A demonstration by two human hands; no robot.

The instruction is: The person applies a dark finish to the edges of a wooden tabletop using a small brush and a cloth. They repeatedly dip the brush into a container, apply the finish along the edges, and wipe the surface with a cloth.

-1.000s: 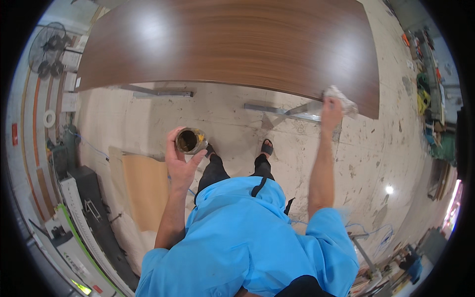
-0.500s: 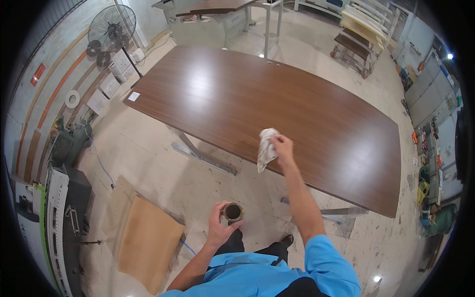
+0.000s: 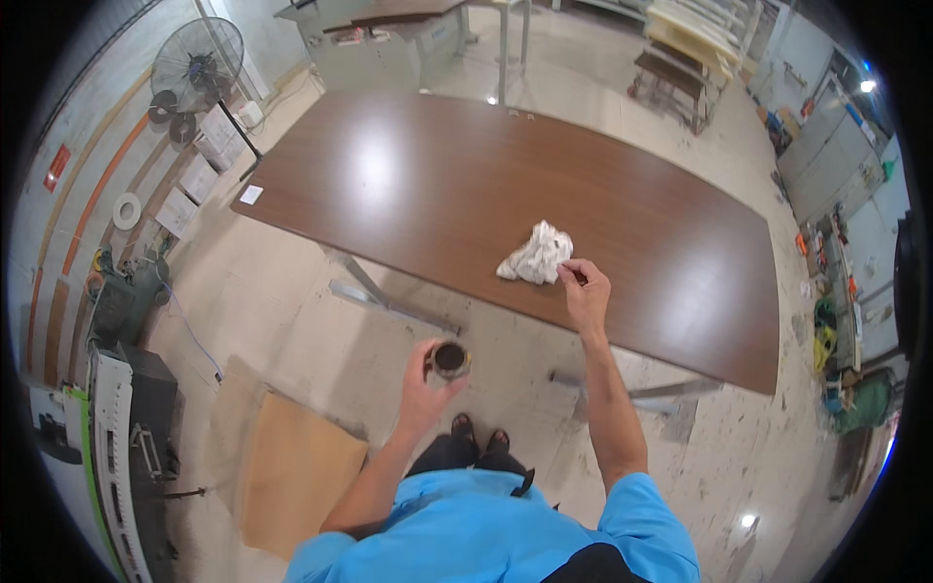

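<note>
A small open-topped round container (image 3: 449,360), dark inside, is held upright by my left hand (image 3: 428,381) in front of the table's near edge. Its fingers wrap round the side. A crumpled white cloth (image 3: 539,255) with a few dark marks lies on the brown wooden tabletop (image 3: 437,185), close to the near edge. At the cloth's right side is my right hand (image 3: 588,293), fingers curled and pinched, tips against or just beside the cloth. Whether anything sits in that pinch I cannot make out.
A brown sheet (image 3: 303,471) lies on the floor to the left. Left of the table stand a pedestal fan (image 3: 197,66) and white boxes (image 3: 199,180). A cart with stacked boards (image 3: 671,83) is at the far right. A white tag (image 3: 251,194) rests on the table's left corner.
The cloth, hanging from my right hand before, now lies bunched on the tabletop. My right hand has shifted slightly right. The left hand with its container has risen in the view.
</note>
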